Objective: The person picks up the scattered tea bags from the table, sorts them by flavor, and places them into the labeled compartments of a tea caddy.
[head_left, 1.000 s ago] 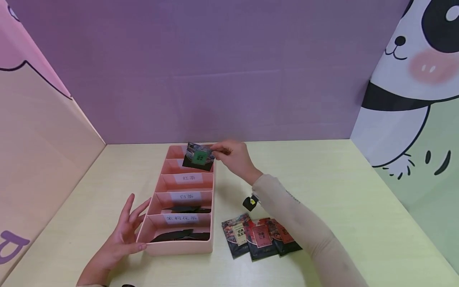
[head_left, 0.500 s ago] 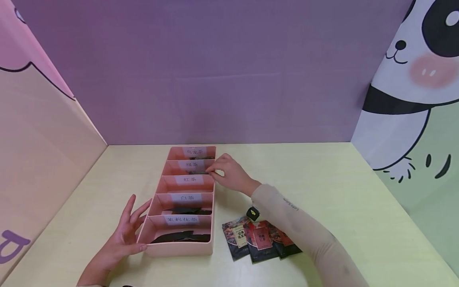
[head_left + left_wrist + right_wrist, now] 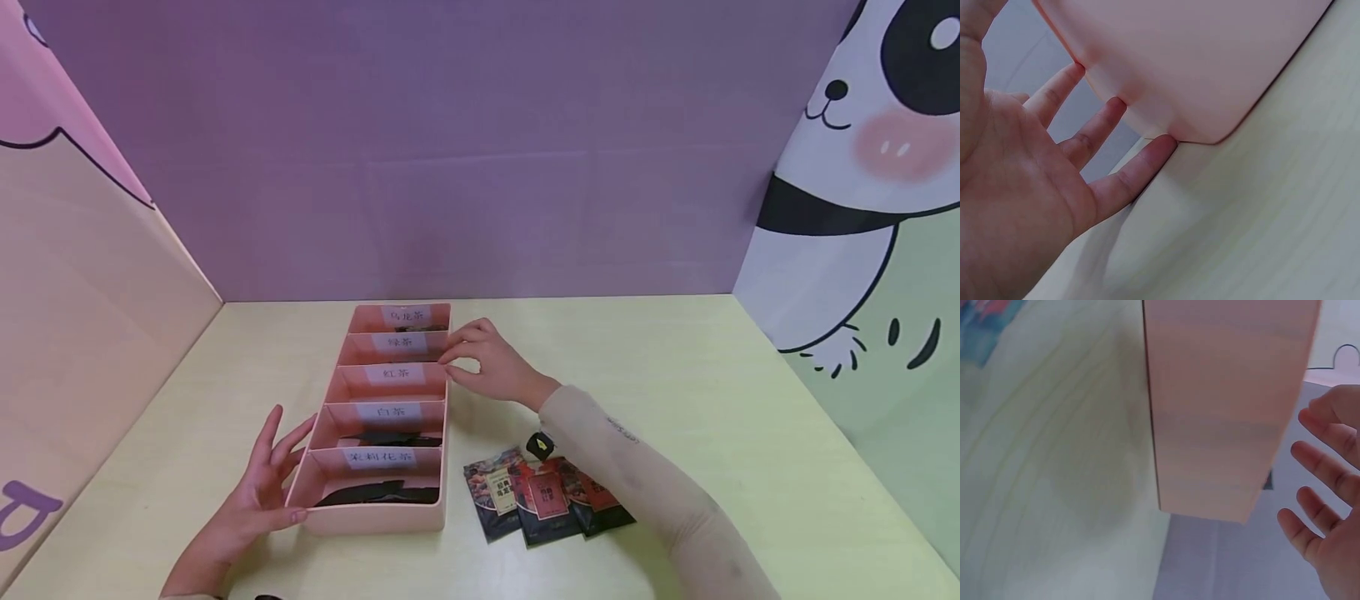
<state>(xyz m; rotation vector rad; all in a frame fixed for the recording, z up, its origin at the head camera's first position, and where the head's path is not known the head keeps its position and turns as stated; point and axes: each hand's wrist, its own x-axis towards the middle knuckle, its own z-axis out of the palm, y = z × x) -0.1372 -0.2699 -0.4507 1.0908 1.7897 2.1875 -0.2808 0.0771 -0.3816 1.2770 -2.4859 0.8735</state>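
A long pink box split into several labelled compartments stands on the table. My left hand rests against its near left corner, fingers spread; in the left wrist view, fingertips touch the pink wall. Over the right rim, beside the third compartment from the front, hovers my right hand, fingers loosely bent and holding nothing. In the right wrist view its fingers stand apart just past the rim. Dark sachets lie in the front compartment, and more sachets in the one behind. The far compartments show only thin dark edges.
Right of the box, three overlapping tea sachets with yellow and red labels lie on the pale table, beneath the right forearm. A purple wall rises at the table's far edge, with printed panels at both sides.
My right hand lowered the green-labelled sachet into the second compartment from the back and let go. It has since shifted slightly right, to the rim. The left hand has stayed in place.
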